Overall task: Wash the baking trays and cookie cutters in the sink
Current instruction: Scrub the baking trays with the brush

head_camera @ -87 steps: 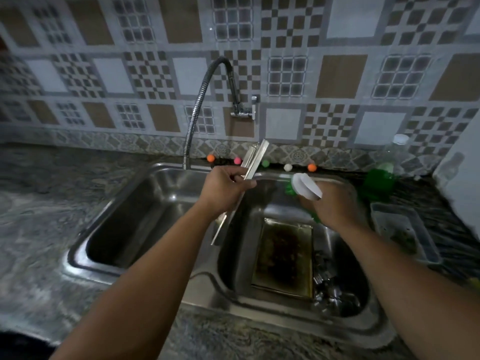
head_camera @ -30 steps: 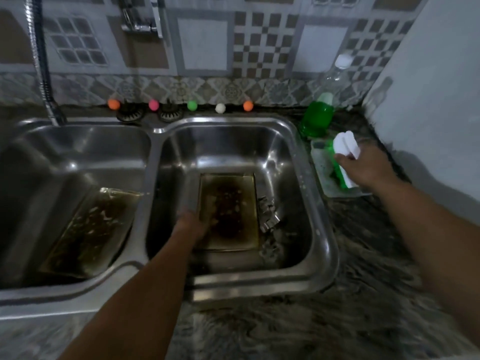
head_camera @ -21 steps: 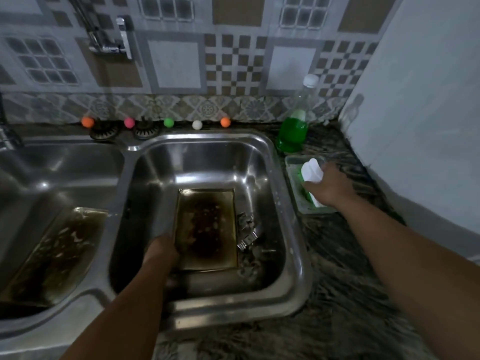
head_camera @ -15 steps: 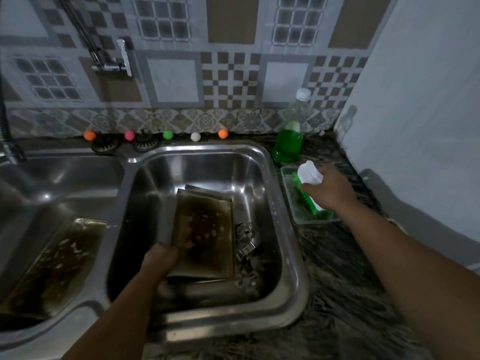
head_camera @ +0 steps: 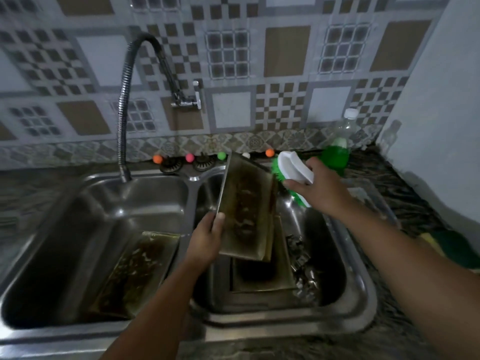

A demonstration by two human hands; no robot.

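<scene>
My left hand (head_camera: 206, 240) grips the lower left edge of a greasy baking tray (head_camera: 246, 209), held tilted up over the right basin of the steel double sink (head_camera: 192, 178). My right hand (head_camera: 317, 188) holds a white-handled scrub brush with green bristles (head_camera: 292, 175) beside the tray's upper right corner. Another dirty tray (head_camera: 262, 276) lies flat on the right basin's floor. Metal cookie cutters (head_camera: 302, 266) are piled to its right. One more dirty tray (head_camera: 135, 271) leans in the left basin.
A flexible hose faucet (head_camera: 124, 118) arcs over the left basin. A bottle of green liquid (head_camera: 335, 154) stands at the back right, a clear plastic container (head_camera: 374, 201) beside the sink. Coloured balls (head_camera: 220, 155) line the back rim. A white wall closes the right side.
My left hand lifted the top tray out of the right basin and tilted it upright. My right hand brought the brush from the clear container over to the tray.
</scene>
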